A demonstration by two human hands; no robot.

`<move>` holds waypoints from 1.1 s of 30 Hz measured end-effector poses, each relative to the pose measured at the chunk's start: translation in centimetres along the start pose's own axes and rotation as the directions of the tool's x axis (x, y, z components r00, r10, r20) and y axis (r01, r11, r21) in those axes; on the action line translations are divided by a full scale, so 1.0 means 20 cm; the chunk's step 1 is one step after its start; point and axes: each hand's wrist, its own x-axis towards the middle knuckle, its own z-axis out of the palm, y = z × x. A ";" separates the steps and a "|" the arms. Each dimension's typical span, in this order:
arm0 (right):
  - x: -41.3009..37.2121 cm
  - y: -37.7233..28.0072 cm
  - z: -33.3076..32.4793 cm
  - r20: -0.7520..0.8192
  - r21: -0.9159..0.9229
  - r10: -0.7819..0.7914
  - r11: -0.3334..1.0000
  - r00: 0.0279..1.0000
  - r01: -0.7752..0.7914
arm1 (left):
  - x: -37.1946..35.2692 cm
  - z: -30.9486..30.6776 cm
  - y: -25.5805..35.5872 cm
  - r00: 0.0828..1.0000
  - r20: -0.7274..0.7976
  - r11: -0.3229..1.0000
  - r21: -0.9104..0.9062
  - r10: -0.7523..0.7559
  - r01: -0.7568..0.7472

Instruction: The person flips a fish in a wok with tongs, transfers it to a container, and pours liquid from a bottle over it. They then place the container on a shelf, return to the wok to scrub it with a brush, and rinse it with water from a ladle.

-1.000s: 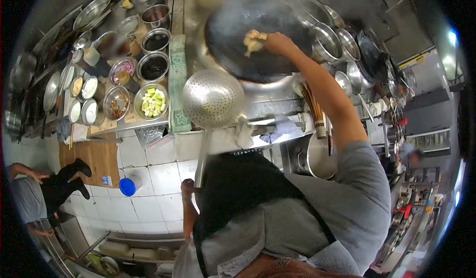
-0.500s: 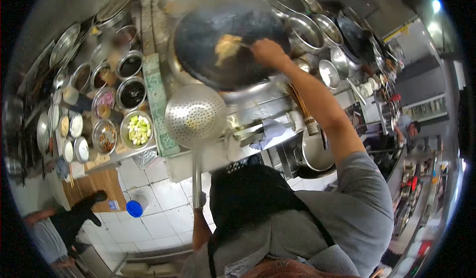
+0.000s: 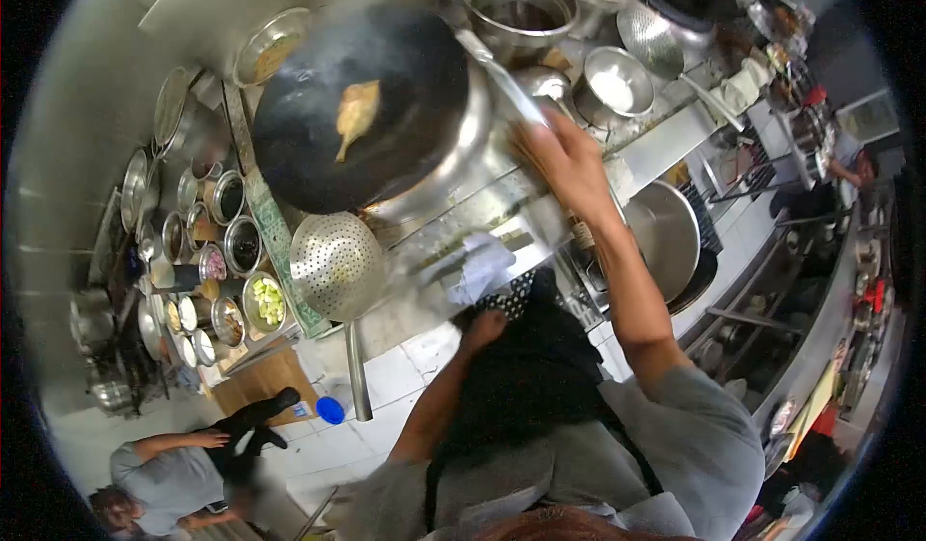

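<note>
A browned piece of meat shaped like a poultry leg [image 3: 357,115] lies in the dark wok [image 3: 405,126]. To the right of the wok, my right hand [image 3: 564,160] is closed around a long metal utensil [image 3: 506,83], whose end is blurred. My left hand [image 3: 485,329] is low at the counter's front, against a dark polka-dotted cloth [image 3: 516,298]; its fingers are hidden. The perforated strainer [image 3: 336,263] rests at the counter's edge left of that hand, its handle sticking out toward me.
Bowls of chopped green vegetable [image 3: 267,300] and dark sauce [image 3: 243,245] stand at left. Metal pots [image 3: 519,11] sit behind right, and a large pot [image 3: 666,237] stands below the counter. Another person [image 3: 174,478] is at lower left.
My right hand has left the meat in the wok and moved back toward me, with a metal utensil in it. My left hand has let go of the strainer handle. The view has shifted.
</note>
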 end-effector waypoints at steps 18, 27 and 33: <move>-0.69 0.74 -1.00 -0.250 0.546 0.533 0.767 0.808 -0.337 | 1.02 0.28 0.60 0.910 0.236 0.017 -0.966 -0.341 0.257; -0.72 0.81 -1.17 -0.213 0.612 0.601 0.697 0.770 -0.375 | 1.02 0.36 0.66 0.918 0.208 0.012 -0.974 -0.338 0.225; -0.73 0.85 -1.16 -0.242 0.502 0.564 0.769 0.789 -0.395 | 1.08 0.37 0.67 0.938 0.210 0.011 -0.975 -0.277 0.222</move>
